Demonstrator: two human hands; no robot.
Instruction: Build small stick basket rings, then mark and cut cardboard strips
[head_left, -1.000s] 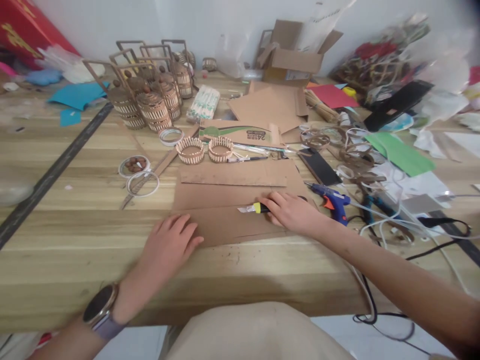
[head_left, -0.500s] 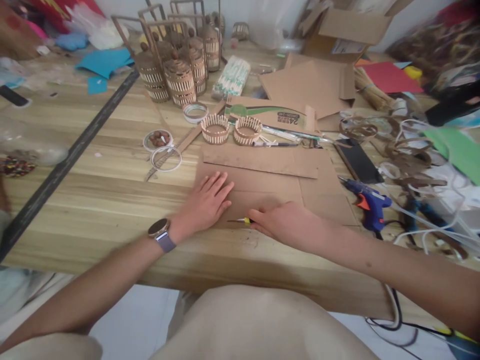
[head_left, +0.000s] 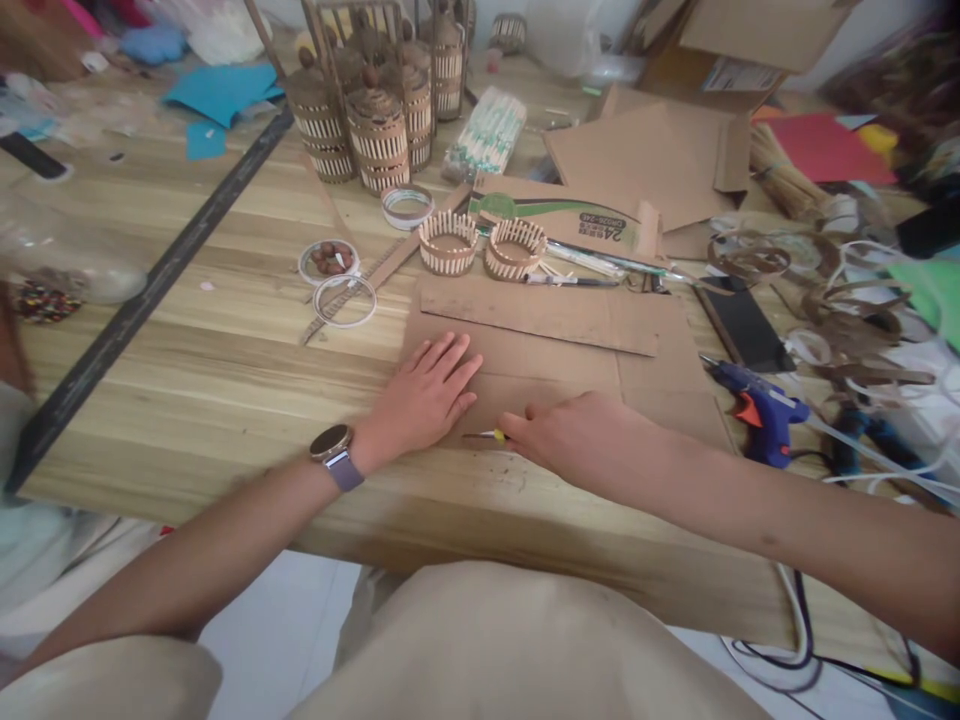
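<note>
My left hand (head_left: 433, 392) lies flat with fingers spread on the left part of a brown cardboard sheet (head_left: 555, 375). A watch (head_left: 334, 452) is on that wrist. My right hand (head_left: 566, 435) is closed around a small utility knife (head_left: 482, 436) with a yellow part near the blade. Most of its handle is hidden in the fist. The blade points left, at the sheet's near edge, a little below my left fingertips. A loose cardboard strip (head_left: 536, 318) rests across the back of the sheet.
Two small stick-walled rings (head_left: 448, 245) stand behind the sheet. Tape rolls (head_left: 345, 300) lie at left. A blue glue gun (head_left: 761, 410) and a black phone-like slab (head_left: 746, 320) are at right. Several stick lanterns (head_left: 377, 135) stand at the back. A dark strip (head_left: 150, 290) crosses the table.
The whole view has shifted slightly, so things appear a bit farther right and higher. Both hands keep nearly the same places on the cardboard, the knife still in my right hand.
</note>
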